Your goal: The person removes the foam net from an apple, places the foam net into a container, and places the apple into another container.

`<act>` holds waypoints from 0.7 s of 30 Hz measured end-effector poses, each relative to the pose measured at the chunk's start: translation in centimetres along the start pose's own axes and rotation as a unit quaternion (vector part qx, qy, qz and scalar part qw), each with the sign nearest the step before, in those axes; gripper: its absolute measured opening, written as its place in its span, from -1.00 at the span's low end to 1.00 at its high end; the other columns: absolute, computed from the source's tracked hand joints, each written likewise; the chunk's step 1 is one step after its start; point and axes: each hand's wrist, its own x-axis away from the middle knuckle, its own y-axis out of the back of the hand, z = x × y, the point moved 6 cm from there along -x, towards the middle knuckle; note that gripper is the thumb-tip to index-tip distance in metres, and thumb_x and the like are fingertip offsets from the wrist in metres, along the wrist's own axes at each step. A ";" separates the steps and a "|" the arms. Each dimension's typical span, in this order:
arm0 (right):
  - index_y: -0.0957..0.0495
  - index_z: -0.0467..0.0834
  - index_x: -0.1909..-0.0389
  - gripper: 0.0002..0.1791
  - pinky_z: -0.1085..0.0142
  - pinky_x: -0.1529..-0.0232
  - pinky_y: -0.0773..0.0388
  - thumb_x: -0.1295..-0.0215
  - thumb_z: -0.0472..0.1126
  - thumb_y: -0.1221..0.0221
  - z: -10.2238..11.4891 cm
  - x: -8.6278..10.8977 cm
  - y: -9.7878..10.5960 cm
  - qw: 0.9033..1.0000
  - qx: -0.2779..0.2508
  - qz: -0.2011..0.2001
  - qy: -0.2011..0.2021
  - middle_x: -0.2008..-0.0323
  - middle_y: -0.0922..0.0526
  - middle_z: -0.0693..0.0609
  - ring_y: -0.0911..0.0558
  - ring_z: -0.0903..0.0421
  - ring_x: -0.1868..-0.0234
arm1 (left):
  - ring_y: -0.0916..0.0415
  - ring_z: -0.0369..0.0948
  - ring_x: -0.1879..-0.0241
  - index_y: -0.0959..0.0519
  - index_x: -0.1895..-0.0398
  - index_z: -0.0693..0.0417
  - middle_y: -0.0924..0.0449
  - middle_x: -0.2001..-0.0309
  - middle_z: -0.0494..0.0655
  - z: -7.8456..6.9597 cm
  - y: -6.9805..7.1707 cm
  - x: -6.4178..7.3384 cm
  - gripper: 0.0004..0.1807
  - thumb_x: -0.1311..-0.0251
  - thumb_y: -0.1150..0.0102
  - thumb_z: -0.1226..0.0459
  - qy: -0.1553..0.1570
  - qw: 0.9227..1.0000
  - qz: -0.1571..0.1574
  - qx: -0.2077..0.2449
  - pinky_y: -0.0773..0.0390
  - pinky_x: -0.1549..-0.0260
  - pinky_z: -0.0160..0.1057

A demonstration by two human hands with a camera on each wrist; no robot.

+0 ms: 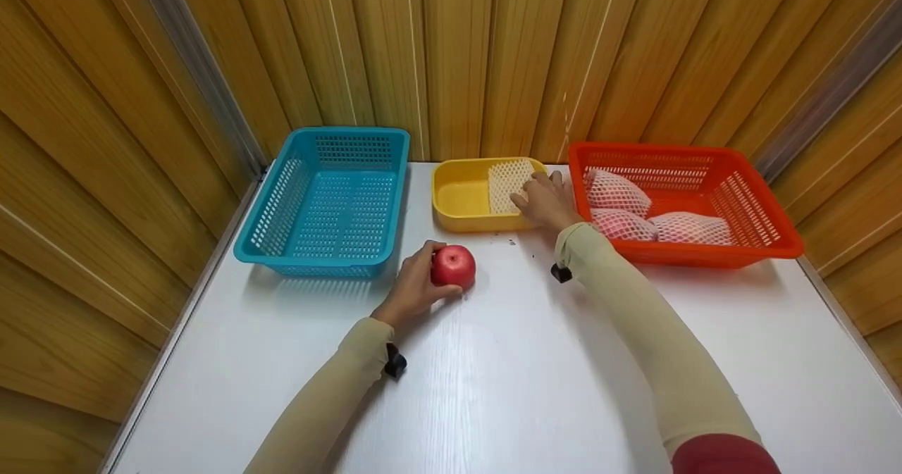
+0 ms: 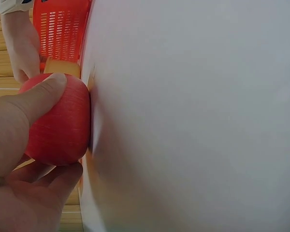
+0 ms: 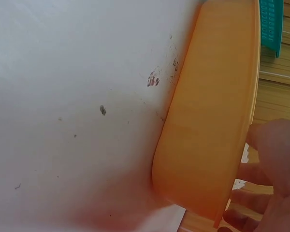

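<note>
My left hand grips a red apple on the white table, thumb on the near side and fingers behind. The left wrist view shows the apple against the tabletop between thumb and fingers. Over the right end of a yellow bin is my right hand, its fingertips at a white foam fruit net. From the right wrist, the fingers reach over the rim of the bin, with bits of net between them. Whether they pinch the net is hidden.
A blue basket stands at left. At right, a red basket holds several fruits in foam nets. Wood-patterned walls close in the back and sides. Small dark specks lie on the table before the bin.
</note>
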 end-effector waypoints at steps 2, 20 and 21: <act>-0.56 -0.23 -0.27 -0.36 -0.18 -0.35 -0.09 -0.56 0.21 0.02 0.1 0.0 -0.1 1.000 0.001 0.007 0.007 -0.38 -0.45 -0.23 -0.28 -0.25 -0.28 | -0.45 -0.02 -0.25 -0.34 -0.31 0.07 -0.53 -0.24 0.04 0.0 0.0 0.0 -0.18 -0.02 -0.62 0.21 -0.002 1.000 -0.002 -0.001 -0.49 -0.28 -0.03; -0.34 -0.17 -0.49 -0.16 -0.31 -0.50 0.31 -0.56 0.39 0.28 0.1 0.4 -1.0 0.998 -0.024 0.062 0.013 -0.46 -0.37 -0.21 -0.14 -0.29 -0.52 | -0.44 -0.02 -0.26 -0.32 -0.32 0.08 -0.52 -0.27 0.04 -0.1 0.0 -0.1 -0.16 -0.02 -0.62 0.21 0.000 1.000 0.004 0.003 -0.48 -0.29 -0.02; -0.33 -0.16 -0.49 -0.16 -0.30 -0.51 0.26 -0.55 0.39 0.27 0.1 0.4 -1.0 0.998 -0.026 0.059 0.015 -0.47 -0.36 -0.21 -0.14 -0.29 -0.52 | -0.43 -0.01 -0.27 -0.32 -0.34 0.08 -0.51 -0.28 0.05 -0.1 0.0 -0.1 -0.15 -0.02 -0.62 0.21 0.002 1.000 0.006 0.000 -0.48 -0.29 -0.01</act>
